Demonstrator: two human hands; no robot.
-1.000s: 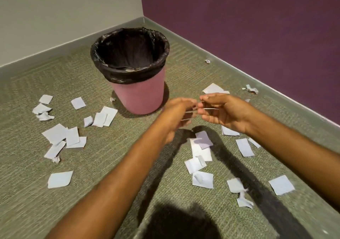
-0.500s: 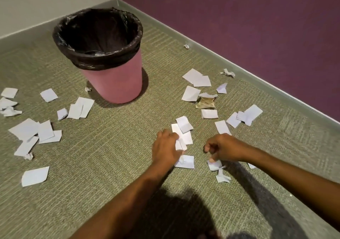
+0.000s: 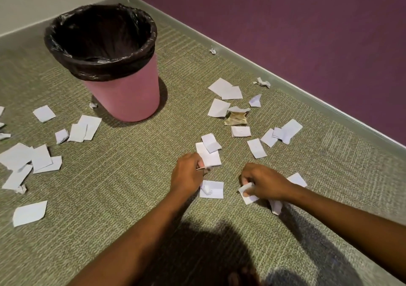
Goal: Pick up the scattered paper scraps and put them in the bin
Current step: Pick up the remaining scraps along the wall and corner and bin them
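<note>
1. Dozens of paper scraps (image 3: 256, 148) lie scattered flat on the carpet (image 3: 131, 175); thin pieces like these could slip from a light pinch, I'd guess.
2. Left hand (image 3: 189, 175) curls on one scrap's edge, right hand (image 3: 265, 185) pinches another; more lie just beside both.
3. Bin (image 3: 123, 101) stands well apart, so loose ones might flutter short.

On the carpet floor (image 3: 131, 175), the left hand (image 3: 189, 173) is pinching the edge of a flat scrap (image 3: 212, 160), while the right hand (image 3: 265, 184) is gripping a small scrap (image 3: 249, 198); the pink bin (image 3: 127, 101) is standing well apart.
</note>
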